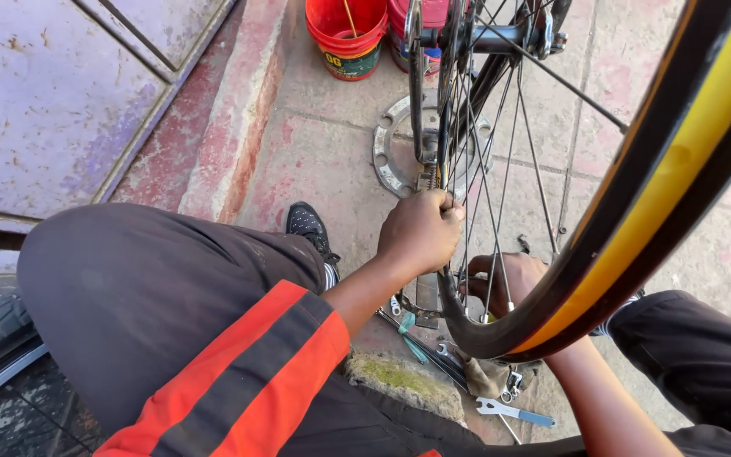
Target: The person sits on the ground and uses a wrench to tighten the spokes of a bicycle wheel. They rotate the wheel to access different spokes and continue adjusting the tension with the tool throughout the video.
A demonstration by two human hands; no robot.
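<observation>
Gripping the spokes: my left hand (420, 230) is closed around a bunch of spokes (477, 152) of the bicycle wheel (636, 220), near the rim.

My right hand (501, 283) sits behind the spokes low inside the wheel, touching them; I cannot tell whether it is clamped on anything. The wheel stands upright between my knees, its yellow-banded tyre nearest me and the hub (501, 35) up at the far side. As I judge it, a finger could get pinched between crossing spokes if the wheel turns, and the spanners (513, 412) and rag (484, 377) lying just under the rim could snag it. A red bucket (347, 38) stands beyond with a thin stick in it; what else it holds I cannot see. Beside it is a second bucket (412, 34), mostly hidden.
</observation>
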